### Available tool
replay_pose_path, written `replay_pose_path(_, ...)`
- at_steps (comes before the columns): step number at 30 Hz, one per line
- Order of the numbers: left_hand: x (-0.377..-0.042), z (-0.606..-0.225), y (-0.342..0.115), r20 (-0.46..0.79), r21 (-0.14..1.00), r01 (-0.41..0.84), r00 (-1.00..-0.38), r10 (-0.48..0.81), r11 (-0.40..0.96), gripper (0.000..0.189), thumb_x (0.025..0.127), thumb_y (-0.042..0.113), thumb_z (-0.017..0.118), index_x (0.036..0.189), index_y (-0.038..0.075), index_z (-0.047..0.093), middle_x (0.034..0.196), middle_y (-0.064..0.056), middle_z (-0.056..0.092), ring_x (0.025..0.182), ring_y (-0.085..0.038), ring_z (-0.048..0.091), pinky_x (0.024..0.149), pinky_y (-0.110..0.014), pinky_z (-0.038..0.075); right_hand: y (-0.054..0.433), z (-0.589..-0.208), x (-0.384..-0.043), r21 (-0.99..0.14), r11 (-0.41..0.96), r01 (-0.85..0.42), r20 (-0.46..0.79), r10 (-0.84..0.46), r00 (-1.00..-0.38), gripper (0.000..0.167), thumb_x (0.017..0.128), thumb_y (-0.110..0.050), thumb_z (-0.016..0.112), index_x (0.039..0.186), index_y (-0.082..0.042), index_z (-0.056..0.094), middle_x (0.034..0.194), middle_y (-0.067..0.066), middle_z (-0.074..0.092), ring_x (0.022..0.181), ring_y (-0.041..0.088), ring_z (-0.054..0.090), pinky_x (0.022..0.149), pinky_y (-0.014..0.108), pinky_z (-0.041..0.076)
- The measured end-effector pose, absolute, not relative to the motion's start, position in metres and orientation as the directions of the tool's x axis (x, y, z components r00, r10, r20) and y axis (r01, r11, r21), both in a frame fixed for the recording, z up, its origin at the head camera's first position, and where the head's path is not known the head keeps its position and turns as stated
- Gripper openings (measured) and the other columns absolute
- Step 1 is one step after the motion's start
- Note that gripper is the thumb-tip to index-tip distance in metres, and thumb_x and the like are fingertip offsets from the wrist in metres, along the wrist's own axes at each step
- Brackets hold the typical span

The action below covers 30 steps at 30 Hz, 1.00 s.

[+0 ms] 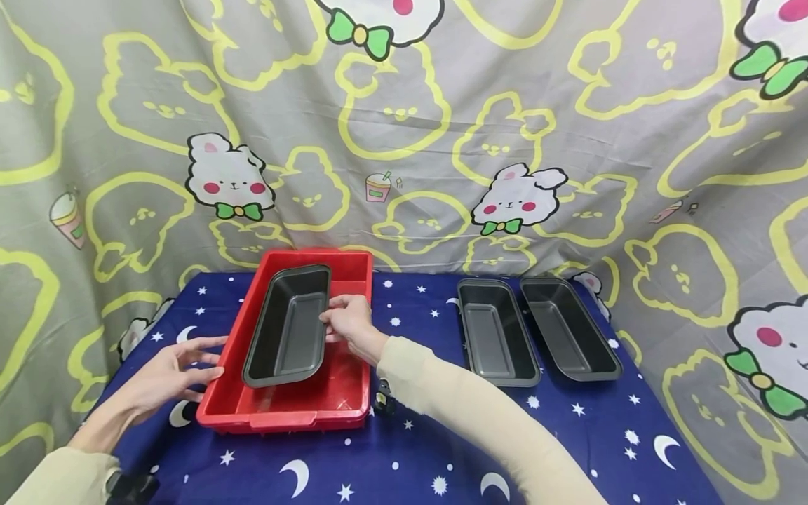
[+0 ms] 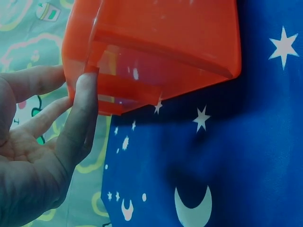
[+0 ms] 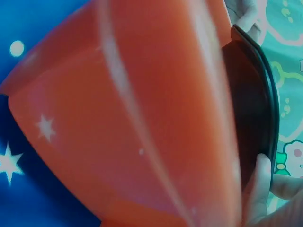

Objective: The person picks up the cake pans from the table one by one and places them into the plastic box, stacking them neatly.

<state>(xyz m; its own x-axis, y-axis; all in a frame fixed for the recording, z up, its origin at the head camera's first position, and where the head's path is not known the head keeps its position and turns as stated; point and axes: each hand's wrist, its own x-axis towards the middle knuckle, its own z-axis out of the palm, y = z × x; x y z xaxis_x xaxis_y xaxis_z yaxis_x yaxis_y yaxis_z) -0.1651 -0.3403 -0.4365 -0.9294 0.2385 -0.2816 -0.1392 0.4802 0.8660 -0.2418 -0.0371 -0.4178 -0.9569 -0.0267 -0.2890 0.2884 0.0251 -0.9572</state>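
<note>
Surface: a table under a dark blue cloth (image 1: 394,484) printed with white stars, crescents and dots. Behind it and at both sides hangs a grey curtain (image 1: 423,231), softly creased, with yellow animal outlines, white rabbits in green bows and pink drink cups.

Materials: the tray (image 1: 284,421) is red, glossy plastic, rectangular, with a turned-out rim; light glints off its near corner. Held pan (image 1: 297,330): dark, smooth, loaf-shaped, rounded corners, sloping walls, a narrow lip, and a rectangle marked in its floor. Two more pans of like shape stand on the cloth to the right, a nearer-to-tray pan (image 1: 499,337) and an outer pan (image 1: 571,333), side by side, close at their far ends and wider apart towards me.

Containers: the red tray has the held pan over its inside, long side set roughly along the tray, lip standing above the tray wall in the right wrist view. I cannot tell whether its base touches the tray floor.

Hands: my right hand (image 1: 353,322) pinches the pan's right lip between thumb and fingers. My left hand (image 1: 167,375) is spread, fingers extended, fingertips against the tray's left wall. Both sleeves are cream.
</note>
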Motion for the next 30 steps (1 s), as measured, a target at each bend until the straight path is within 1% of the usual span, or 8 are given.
replay_pose_path(7, -0.163, -0.436, -0.342, -0.293, 0.862, -0.149, -0.926, 0.238, 0.484, 0.077, 0.102, 0.023, 0.068, 0.162, -0.006, 0.029, 0.133, -0.031, 0.058, 0.1, -0.02, 0.075, 0.078, -0.046, 0.068, -0.05, -0.422, -0.238, -0.945, 0.094, 0.314, -0.316, 0.002, -0.949, 0.033, 0.088, 0.01, 0.07, 0.121, 0.004, 0.071, 0.065, 0.004, 0.061, 0.047, 0.01, 0.052, 0.038, 0.018, 0.048)
replay_pose_path(10, -0.164, -0.436, -0.342, -0.293, 0.86, -0.146, -0.926, 0.238, 0.489, 0.077, 0.103, 0.024, 0.068, 0.162, -0.005, 0.029, 0.133, -0.031, 0.058, 0.1, -0.02, 0.075, 0.078, -0.046, 0.068, -0.051, -0.424, -0.237, -0.94, 0.092, 0.327, -0.327, 0.02, -0.945, 0.029, 0.088, 0.009, 0.071, 0.117, 0.001, 0.072, 0.065, 0.005, 0.061, 0.047, 0.011, 0.052, 0.038, 0.018, 0.048)
replay_pose_path(16, -0.167, -0.436, -0.342, -0.293, 0.863, -0.144, -0.924, 0.246, 0.485, 0.077, 0.103, 0.022, 0.068, 0.162, -0.005, 0.028, 0.136, -0.032, 0.057, 0.101, -0.019, 0.075, 0.078, -0.045, 0.068, -0.049, -0.425, -0.239, -0.934, 0.111, 0.339, -0.341, 0.003, -0.94, 0.034, 0.09, 0.008, 0.071, 0.123, 0.003, 0.07, 0.063, 0.005, 0.059, 0.047, 0.012, 0.052, 0.039, 0.019, 0.049)
replay_pose_path(19, -0.167, -0.435, -0.342, -0.296, 0.861, -0.147, -0.923, 0.244, 0.487, 0.077, 0.102, 0.022, 0.068, 0.162, -0.006, 0.028, 0.137, -0.033, 0.056, 0.102, -0.02, 0.075, 0.078, -0.045, 0.068, -0.05, -0.426, -0.24, -0.931, 0.118, 0.344, -0.348, -0.012, -0.937, 0.036, 0.089, 0.008, 0.073, 0.124, 0.003, 0.07, 0.063, 0.007, 0.062, 0.046, 0.012, 0.054, 0.04, 0.022, 0.052)
replay_pose_path(22, -0.167, -0.435, -0.342, -0.298, 0.858, -0.148, -0.924, 0.241, 0.492, 0.077, 0.102, 0.023, 0.068, 0.162, -0.006, 0.028, 0.137, -0.033, 0.056, 0.103, -0.021, 0.074, 0.078, -0.045, 0.068, -0.049, -0.426, -0.242, -0.927, 0.12, 0.354, -0.36, -0.029, -0.933, 0.035, 0.088, 0.007, 0.075, 0.123, 0.002, 0.07, 0.067, 0.009, 0.068, 0.046, 0.013, 0.057, 0.045, 0.026, 0.058)
replay_pose_path(25, -0.167, -0.435, -0.341, -0.295, 0.856, -0.144, -0.925, 0.241, 0.496, 0.077, 0.102, 0.023, 0.068, 0.162, -0.006, 0.028, 0.137, -0.034, 0.056, 0.102, -0.021, 0.075, 0.078, -0.045, 0.068, -0.047, -0.425, -0.243, -0.923, 0.126, 0.365, -0.373, -0.051, -0.926, 0.036, 0.088, 0.006, 0.076, 0.123, 0.002, 0.069, 0.076, 0.015, 0.075, 0.048, 0.014, 0.059, 0.053, 0.032, 0.063)
replay_pose_path(28, -0.167, -0.434, -0.341, -0.293, 0.856, -0.141, -0.925, 0.242, 0.498, 0.077, 0.102, 0.023, 0.068, 0.162, -0.006, 0.028, 0.135, -0.033, 0.056, 0.101, -0.02, 0.075, 0.077, -0.045, 0.068, -0.046, -0.425, -0.244, -0.92, 0.129, 0.371, -0.382, -0.08, -0.921, 0.039, 0.088, 0.007, 0.075, 0.127, 0.003, 0.067, 0.079, 0.017, 0.076, 0.048, 0.014, 0.06, 0.05, 0.031, 0.061)
replay_pose_path(30, -0.167, -0.434, -0.341, -0.29, 0.858, -0.139, -0.925, 0.244, 0.494, 0.077, 0.102, 0.023, 0.069, 0.162, -0.006, 0.028, 0.135, -0.033, 0.057, 0.099, -0.02, 0.076, 0.077, -0.045, 0.068, -0.045, -0.425, -0.244, -0.919, 0.131, 0.371, -0.385, -0.103, -0.917, 0.041, 0.088, 0.008, 0.075, 0.129, 0.004, 0.066, 0.078, 0.015, 0.075, 0.048, 0.014, 0.06, 0.045, 0.027, 0.058)
